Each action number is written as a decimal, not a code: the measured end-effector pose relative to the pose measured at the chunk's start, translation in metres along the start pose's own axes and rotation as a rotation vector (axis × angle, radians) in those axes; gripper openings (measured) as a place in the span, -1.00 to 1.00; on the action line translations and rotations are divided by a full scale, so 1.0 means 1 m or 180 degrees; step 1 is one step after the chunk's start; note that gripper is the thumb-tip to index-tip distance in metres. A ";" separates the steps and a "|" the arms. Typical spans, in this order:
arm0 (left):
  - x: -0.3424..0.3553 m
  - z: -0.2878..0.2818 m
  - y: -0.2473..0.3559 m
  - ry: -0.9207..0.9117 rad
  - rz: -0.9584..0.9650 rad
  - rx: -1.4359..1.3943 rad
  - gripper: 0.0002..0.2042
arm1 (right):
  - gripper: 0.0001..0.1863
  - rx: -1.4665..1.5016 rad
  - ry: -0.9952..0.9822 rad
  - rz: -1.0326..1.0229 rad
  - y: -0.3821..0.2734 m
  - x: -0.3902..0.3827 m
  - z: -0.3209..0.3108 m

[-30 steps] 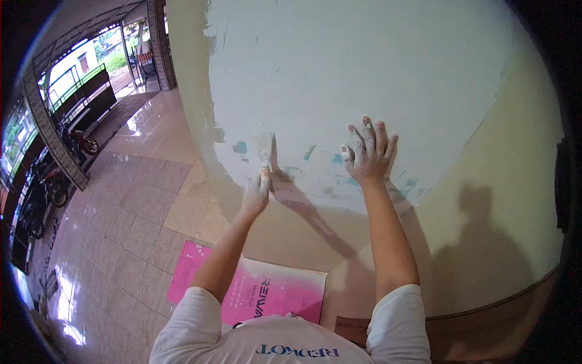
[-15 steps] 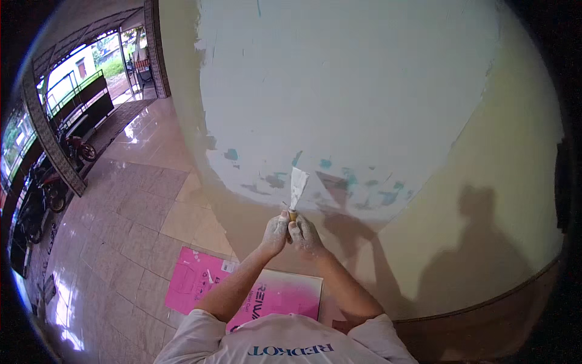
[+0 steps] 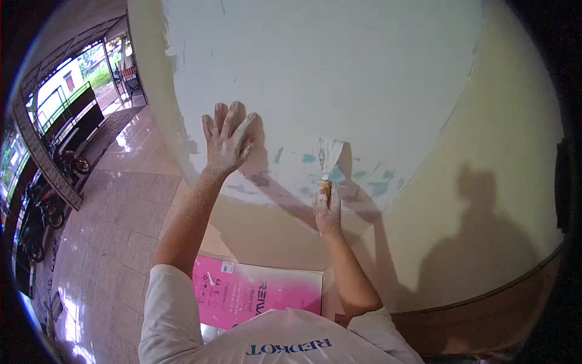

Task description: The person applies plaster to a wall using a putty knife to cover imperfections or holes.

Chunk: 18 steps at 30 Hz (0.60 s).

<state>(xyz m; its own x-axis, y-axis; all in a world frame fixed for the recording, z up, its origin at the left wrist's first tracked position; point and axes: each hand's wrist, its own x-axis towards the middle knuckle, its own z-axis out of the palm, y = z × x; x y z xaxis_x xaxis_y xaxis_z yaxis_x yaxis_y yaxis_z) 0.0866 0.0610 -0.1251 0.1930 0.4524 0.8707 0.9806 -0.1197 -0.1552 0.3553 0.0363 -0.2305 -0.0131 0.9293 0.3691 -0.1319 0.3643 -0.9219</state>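
My left hand (image 3: 228,142) is raised in front of the wall, fingers spread and holding nothing; whether its fingertips touch the surface I cannot tell. White dust coats its skin. In my right hand (image 3: 328,211) is a putty knife (image 3: 329,159), gripped by its short wooden handle with the blade pointing up. White filler smears that blade. Behind both hands spreads a large white-plastered patch (image 3: 339,79) on the cream wall (image 3: 503,127). Grey and green spots (image 3: 380,182) show through along the patch's lower part.
Below the hands, a pink cardboard sheet (image 3: 254,291) lies on the tiled floor (image 3: 136,218). To the left stand a pillar (image 3: 45,151), parked motorcycles (image 3: 45,212) and a dark gate (image 3: 79,118) at the opening. A dark skirting (image 3: 479,307) runs along the wall's foot at right.
My hands were together at the putty knife's handle. The left has let go and moved up and left, its fingers spreading. The right has carried the knife to the right and slightly up.
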 end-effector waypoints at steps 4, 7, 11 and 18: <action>-0.029 0.044 -0.019 0.0581 0.0174 0.0288 -0.49 | -0.76 0.0188 -0.0158 0.0318 -0.015 0.017 0.007; -0.030 0.051 -0.020 0.0636 0.0286 0.0230 -0.49 | -0.73 0.0212 -0.0157 0.0220 -0.035 0.029 0.012; -0.026 0.050 -0.015 0.0661 0.0345 0.0215 -0.49 | -0.74 0.0039 -0.0027 -0.0158 0.000 0.014 0.013; -0.029 0.049 -0.022 0.0796 0.0301 0.0122 -0.52 | -0.73 0.0082 -0.0209 -0.0098 -0.047 0.027 0.032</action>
<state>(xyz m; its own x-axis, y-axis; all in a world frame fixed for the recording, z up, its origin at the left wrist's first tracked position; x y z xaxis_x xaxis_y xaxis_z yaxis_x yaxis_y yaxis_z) 0.0614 0.0937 -0.1698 0.2740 0.2080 0.9390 0.9601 -0.1152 -0.2547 0.3300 0.0426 -0.1732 -0.0734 0.9114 0.4050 -0.1589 0.3903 -0.9069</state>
